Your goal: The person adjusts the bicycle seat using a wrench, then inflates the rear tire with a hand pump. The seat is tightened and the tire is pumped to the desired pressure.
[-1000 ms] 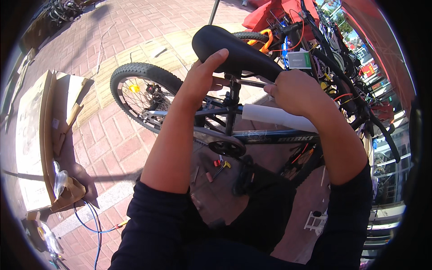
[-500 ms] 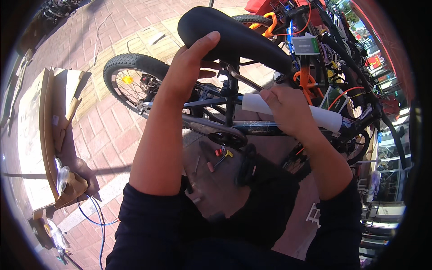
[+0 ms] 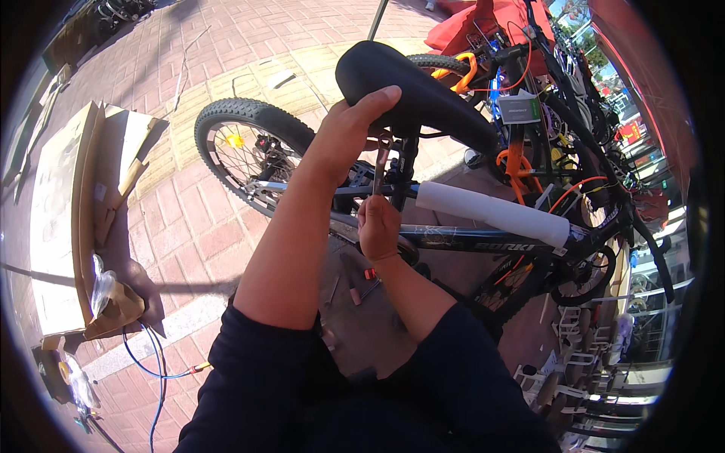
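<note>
Fingers [image 3: 375, 202] of your right hand [image 3: 377, 226] pinch the wrench [image 3: 381, 160], left hand [image 3: 347, 132] steadies the saddle [image 3: 411, 90]; it could slip off the bolt.

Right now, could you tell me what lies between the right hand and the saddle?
In the head view, a slim metal wrench runs from the right hand up toward the underside of the black saddle.
</note>
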Motion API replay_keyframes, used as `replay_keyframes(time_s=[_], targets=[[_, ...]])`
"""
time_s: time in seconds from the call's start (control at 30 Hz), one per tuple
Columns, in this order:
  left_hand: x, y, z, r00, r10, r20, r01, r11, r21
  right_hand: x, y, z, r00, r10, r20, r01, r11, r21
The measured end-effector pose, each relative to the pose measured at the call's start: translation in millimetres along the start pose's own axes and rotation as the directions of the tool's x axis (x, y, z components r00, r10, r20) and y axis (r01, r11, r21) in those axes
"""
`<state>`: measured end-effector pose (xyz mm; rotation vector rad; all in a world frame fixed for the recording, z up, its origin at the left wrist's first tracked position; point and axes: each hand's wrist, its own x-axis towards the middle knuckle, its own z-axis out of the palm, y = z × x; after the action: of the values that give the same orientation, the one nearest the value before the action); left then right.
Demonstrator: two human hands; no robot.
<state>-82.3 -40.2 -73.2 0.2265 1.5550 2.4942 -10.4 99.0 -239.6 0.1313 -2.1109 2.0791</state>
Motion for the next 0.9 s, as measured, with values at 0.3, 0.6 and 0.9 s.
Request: replay_keyframes(time_s=[0.3,0.6,0.9], targets=[[2.1,-3.3,3.4,0.999,0.001,-0.034,-0.002,1.0,-0.018,7.9,-146.6,-93.3,0.963,0.067,0.259,0.196,0.484,-0.853],[-2.9,1.0,1.8,0.999,-0.008,-0.041,0.009,1.0,0.019,65.6,-273.4,-62.5,0.878,0.364,0.31,0.395,-0.185,-0.9],[-1.7,3.2,6.3,1.0,-0.002,-0.013,0.002,1.0,0.015,69.1,-257.8,-77.5,0.899,0.361,0.249,0.294,-0.075,-0.953]])
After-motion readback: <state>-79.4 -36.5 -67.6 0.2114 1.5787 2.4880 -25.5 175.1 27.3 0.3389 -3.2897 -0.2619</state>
